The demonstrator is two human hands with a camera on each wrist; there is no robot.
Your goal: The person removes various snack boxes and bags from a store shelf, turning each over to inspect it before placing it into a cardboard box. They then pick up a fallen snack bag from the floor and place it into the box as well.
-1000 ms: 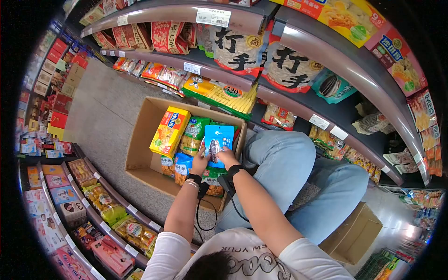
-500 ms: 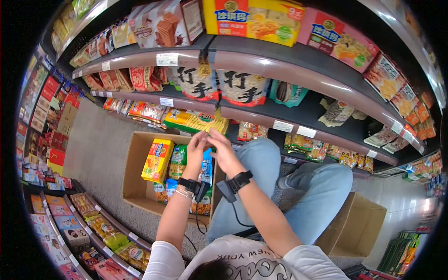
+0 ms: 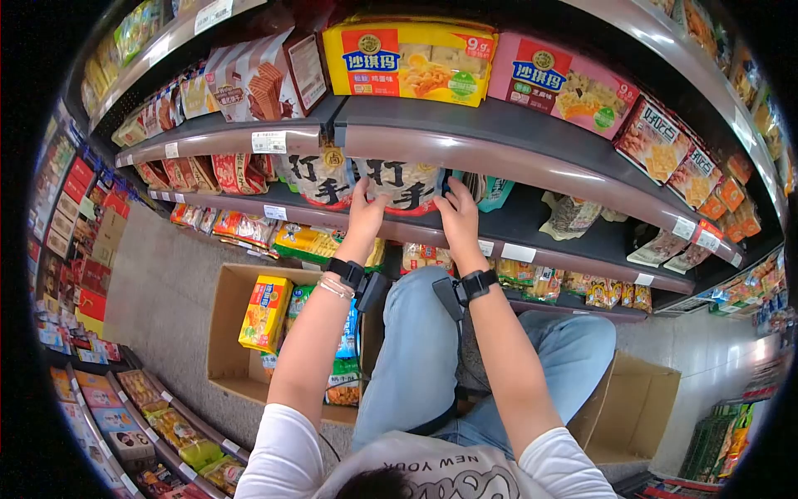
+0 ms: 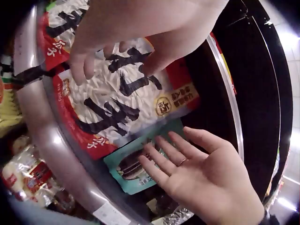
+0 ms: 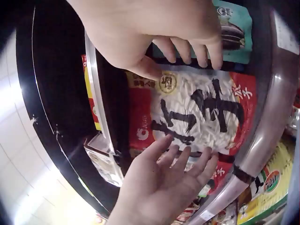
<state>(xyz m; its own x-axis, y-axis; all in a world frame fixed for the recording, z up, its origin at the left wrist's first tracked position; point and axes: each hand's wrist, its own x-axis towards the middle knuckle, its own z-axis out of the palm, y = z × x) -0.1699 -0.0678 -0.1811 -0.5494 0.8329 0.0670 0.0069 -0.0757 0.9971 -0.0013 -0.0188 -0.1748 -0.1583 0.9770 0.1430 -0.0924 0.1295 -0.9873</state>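
Observation:
A red-and-white bag of seeds (image 3: 405, 187) with large black lettering rests on the lower shelf, between my two hands. My left hand (image 3: 366, 220) is at its left side, fingers reaching over the bag in the left wrist view. On the other side is my right hand (image 3: 459, 220), palm turned towards the bag, fingers spread. In the right wrist view, the fingertips of the left hand (image 5: 164, 183) lie right at one edge of the seed bag (image 5: 201, 110). The right hand's fingers (image 5: 213, 51) are loosely bent along the opposite edge, near a teal bag (image 5: 236, 35).
A similar seed bag (image 3: 312, 179) adjoins on the left. Overhead, a shelf edge (image 3: 532, 158) curves close above the hands. A cardboard box (image 3: 223, 333) at lower left holds a yellow snack box (image 3: 266, 312) and several bags. Another cardboard box (image 3: 636, 407) is at right.
Both hands have left the blue bag in the cardboard box and moved up to the shelf, parting to either side of the seed bag. The head view has shifted towards the shelves.

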